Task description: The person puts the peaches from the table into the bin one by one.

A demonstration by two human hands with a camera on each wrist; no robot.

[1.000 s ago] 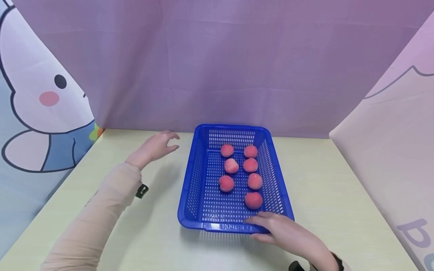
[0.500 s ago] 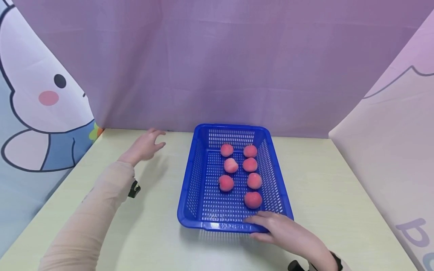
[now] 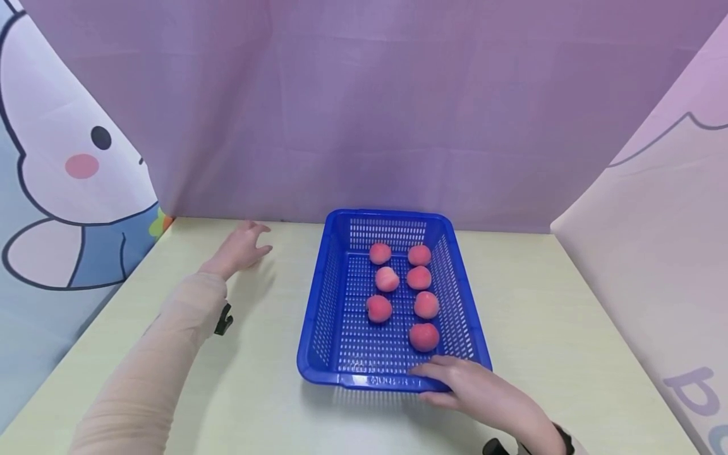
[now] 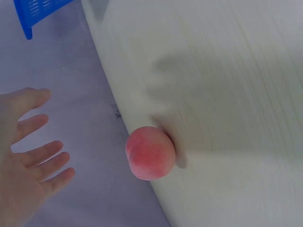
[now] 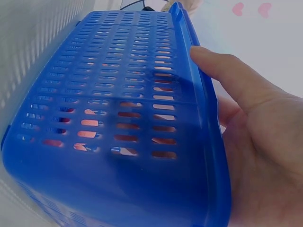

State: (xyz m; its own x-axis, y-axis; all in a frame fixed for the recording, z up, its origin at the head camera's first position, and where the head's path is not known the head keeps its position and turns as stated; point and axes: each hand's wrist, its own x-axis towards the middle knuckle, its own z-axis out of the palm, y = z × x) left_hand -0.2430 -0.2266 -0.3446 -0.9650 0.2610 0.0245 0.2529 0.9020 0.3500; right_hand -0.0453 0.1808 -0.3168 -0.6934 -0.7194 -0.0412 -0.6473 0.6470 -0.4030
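At the back left of the table, my left hand [image 3: 240,248] hovers with fingers spread and nothing in its grasp. A loose peach [image 4: 150,152] lies on the table near that hand in the left wrist view, apart from the fingers; the hand hides it in the head view. My right hand [image 3: 469,388] grips the front right rim of a blue plastic basket [image 3: 309,328], thumb outside and fingers over the edge. Inside are several peaches in two rows, including a front right peach [image 3: 423,337] and a front left peach [image 3: 379,308].
The pale table [image 3: 546,328] extends on both sides of the basket. A purple cloth backdrop [image 3: 364,114] rises at its rear edge. Printed panels flank it, a cartoon panel [image 3: 57,158] on the left and a pale panel [image 3: 654,253] on the right.
My left hand has moved left, away from the basket, and lowered slightly at the end. The right hand keeps its grip on the rim, and the basket with its peaches stays put.
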